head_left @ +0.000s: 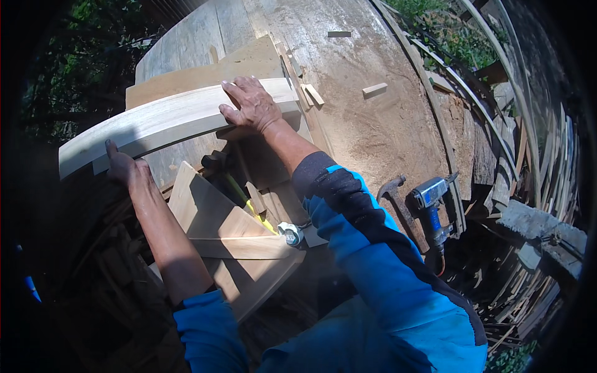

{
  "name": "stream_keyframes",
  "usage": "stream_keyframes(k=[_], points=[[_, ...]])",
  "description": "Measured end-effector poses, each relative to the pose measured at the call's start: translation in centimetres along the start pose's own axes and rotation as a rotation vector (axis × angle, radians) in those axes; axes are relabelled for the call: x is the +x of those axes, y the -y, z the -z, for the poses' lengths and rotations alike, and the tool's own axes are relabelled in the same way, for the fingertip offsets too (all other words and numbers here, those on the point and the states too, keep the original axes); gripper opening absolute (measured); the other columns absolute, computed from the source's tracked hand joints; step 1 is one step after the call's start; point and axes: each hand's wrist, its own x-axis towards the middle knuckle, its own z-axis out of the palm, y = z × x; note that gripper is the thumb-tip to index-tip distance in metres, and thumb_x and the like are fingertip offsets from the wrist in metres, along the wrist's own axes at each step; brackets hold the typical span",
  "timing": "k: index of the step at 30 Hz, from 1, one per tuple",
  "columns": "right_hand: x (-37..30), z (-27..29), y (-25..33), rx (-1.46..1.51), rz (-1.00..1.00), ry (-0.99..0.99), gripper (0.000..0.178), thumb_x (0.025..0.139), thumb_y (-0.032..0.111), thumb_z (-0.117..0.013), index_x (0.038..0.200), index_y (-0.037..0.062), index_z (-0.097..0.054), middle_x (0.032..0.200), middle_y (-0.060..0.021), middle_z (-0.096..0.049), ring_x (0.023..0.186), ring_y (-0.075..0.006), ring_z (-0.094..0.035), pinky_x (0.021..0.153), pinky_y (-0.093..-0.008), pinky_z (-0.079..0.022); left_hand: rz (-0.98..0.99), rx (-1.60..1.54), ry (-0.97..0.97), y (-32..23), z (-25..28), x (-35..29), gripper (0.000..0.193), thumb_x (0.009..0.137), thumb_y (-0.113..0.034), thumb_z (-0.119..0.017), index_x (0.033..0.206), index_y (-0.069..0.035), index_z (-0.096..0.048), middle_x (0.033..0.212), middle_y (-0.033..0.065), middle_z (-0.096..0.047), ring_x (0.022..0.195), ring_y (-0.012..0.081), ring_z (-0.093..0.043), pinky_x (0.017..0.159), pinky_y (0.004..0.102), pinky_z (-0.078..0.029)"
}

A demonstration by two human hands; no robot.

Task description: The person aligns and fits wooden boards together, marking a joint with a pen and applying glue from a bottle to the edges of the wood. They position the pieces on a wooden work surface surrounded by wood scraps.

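Note:
A long pale wooden board (177,112) lies across the far left part of the worktable, its left end jutting past the table's edge. My left hand (126,168) holds the near edge close to that end, thumb up on the face and the other fingers hidden beneath. Toward the right end, my right hand (252,107) is closed over the board, fingers on its top and thumb at the near side. Another flat brown board (205,78) rests just behind it. Below my hands are cut wood pieces (249,241) and a tape measure (290,234).
A claw hammer (404,214) and a nail gun (433,205) with a hose sit at the worktable's near right edge. Small wood blocks (375,91) and sawdust are scattered over the worktable (367,130). Stacked wood strips (559,168) and scraps stand at the far right.

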Motion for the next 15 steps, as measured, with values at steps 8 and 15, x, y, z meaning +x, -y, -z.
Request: stream_keyframes(k=[8, 15], points=[[0.7, -0.5, -0.3, -0.005, 0.021, -0.023, 0.06, 0.085, 0.047, -0.061, 0.128, 0.0055, -0.06, 0.119, -0.0186, -0.057, 0.115, -0.0388, -0.055, 0.111, -0.0528, -0.036, -0.021, 0.045, -0.035, -0.3, -0.4, 0.4, 0.041, 0.09, -0.016, -0.073, 0.111, 0.017, -0.061, 0.106, 0.0162, -0.066, 0.089, 0.0228, -0.066, 0.075, 0.0384, -0.058], [1.2, -0.5, -0.6, -0.013, 0.015, -0.008, 0.059, 0.085, 0.047, -0.061, 0.127, 0.0058, -0.06, 0.117, -0.0184, -0.057, 0.113, -0.0387, -0.056, 0.11, -0.0525, -0.037, -0.007, 0.068, -0.056, -0.5, -1.2, -0.4, 0.041, 0.091, -0.015, -0.073, 0.112, 0.017, -0.06, 0.109, 0.0164, -0.065, 0.09, 0.0223, -0.065, 0.076, 0.0381, -0.057]])
